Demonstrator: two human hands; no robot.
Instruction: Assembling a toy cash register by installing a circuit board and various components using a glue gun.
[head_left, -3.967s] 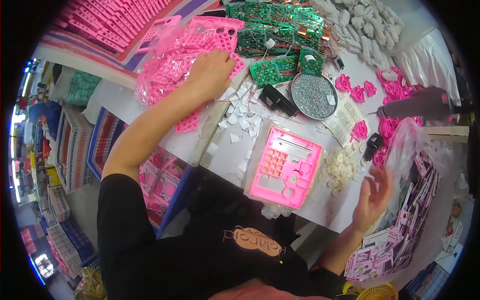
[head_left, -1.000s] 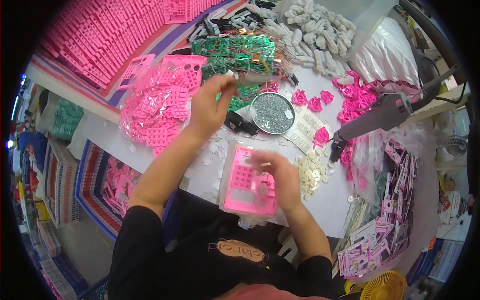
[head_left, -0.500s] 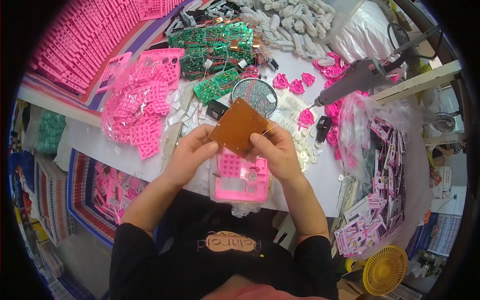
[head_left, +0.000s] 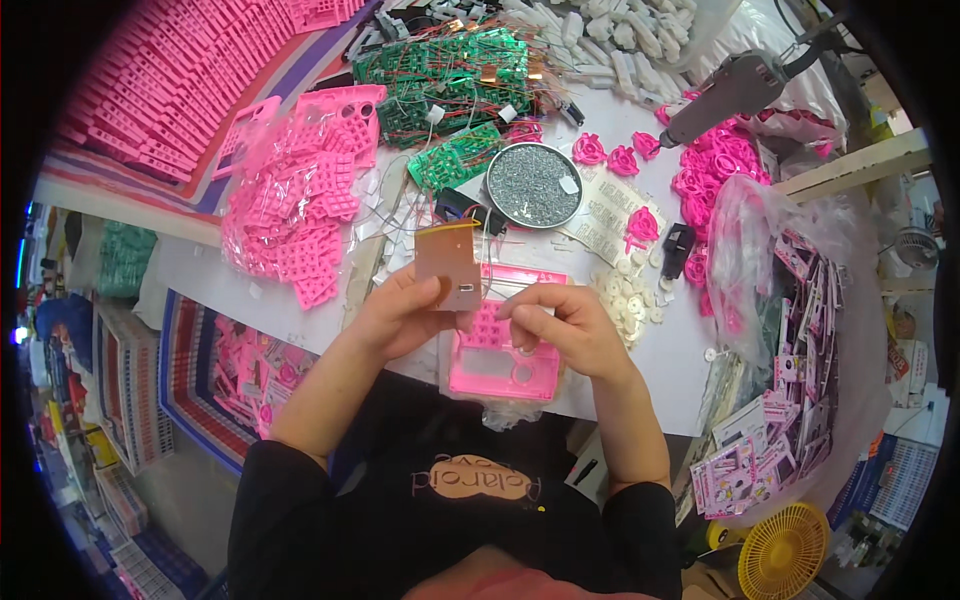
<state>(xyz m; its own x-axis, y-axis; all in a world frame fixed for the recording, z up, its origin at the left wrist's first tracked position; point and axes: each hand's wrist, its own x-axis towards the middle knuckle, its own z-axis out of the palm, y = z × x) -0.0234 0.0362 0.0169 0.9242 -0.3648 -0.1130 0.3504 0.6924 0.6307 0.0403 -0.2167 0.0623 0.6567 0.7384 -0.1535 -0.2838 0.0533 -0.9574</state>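
My left hand (head_left: 402, 308) grips a brown circuit board (head_left: 447, 262) by its lower left side, holding it tilted above the table. Thin wires hang beside the board's right edge. To its right, my right hand (head_left: 568, 325) is closed, thumb and fingertips pinched together; whatever lies between them is too small to make out. Below both hands a pink plastic casing (head_left: 503, 378) with a keypad section and round openings rests on clear plastic at the table's near edge. Just beyond the board sits a black box-like part (head_left: 458, 206).
A round dish of small metal screws (head_left: 535, 186) stands beyond my hands. Green circuit boards (head_left: 450, 85) pile up behind it. Bagged pink keypads (head_left: 300, 220) lie left. An electric screwdriver (head_left: 728, 95) hangs at right, above pink rings (head_left: 715, 165); white buttons (head_left: 628, 303) lie nearer.
The board has turned from flat-facing to steeply tilted, now in my left hand alone. My right hand has let go of its edge and moved lower, over the casing.
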